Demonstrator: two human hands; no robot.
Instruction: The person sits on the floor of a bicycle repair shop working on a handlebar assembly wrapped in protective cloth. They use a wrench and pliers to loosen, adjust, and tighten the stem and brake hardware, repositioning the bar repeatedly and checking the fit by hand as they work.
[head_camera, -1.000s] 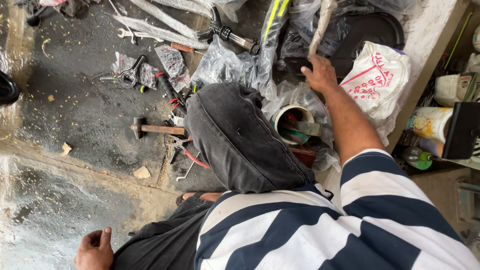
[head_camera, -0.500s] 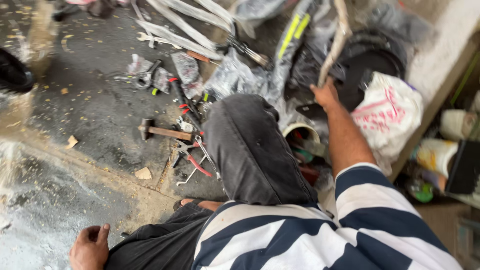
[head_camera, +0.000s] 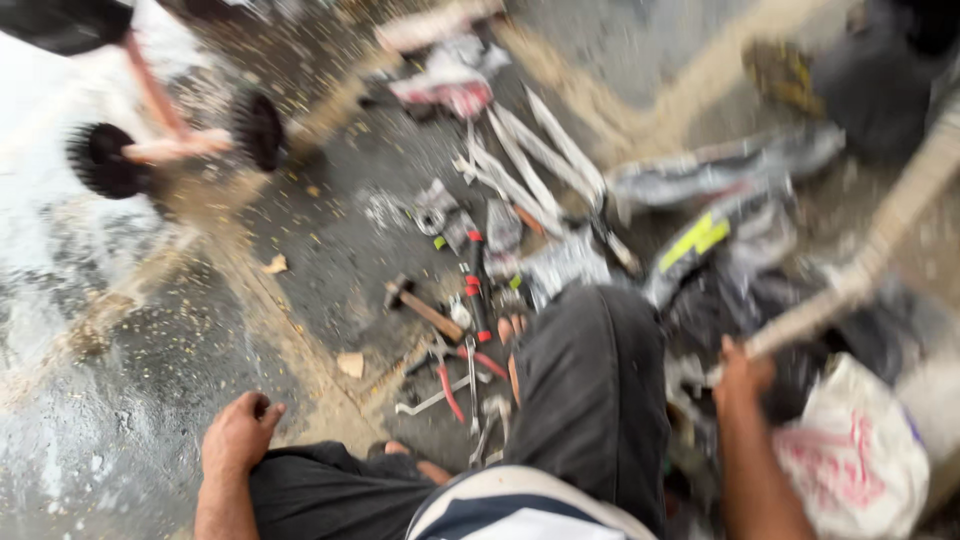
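Note:
I am crouched on a dark, wet concrete floor, and the view is blurred. My right hand (head_camera: 742, 374) is closed around the lower end of a long pale rod (head_camera: 868, 268) that slants up to the right edge. My left hand (head_camera: 238, 434) rests curled on my left knee in dark trousers, holding nothing. My raised right knee (head_camera: 590, 370) fills the centre. In front of it lie a hammer (head_camera: 424, 310), red-handled pliers (head_camera: 449, 372) and a spanner (head_camera: 432, 399).
Several flat metal strips (head_camera: 530, 165) and crumpled plastic bags (head_camera: 720, 172) lie further out. A white printed bag (head_camera: 856, 458) sits at the lower right. A small wheeled cart with black wheels (head_camera: 102, 160) stands at the upper left. Sawdust streaks the floor.
The camera has swung up and left, bringing the wheeled cart into view. My right hand has pulled the rod down and nearer. My left hand has shifted up onto my knee.

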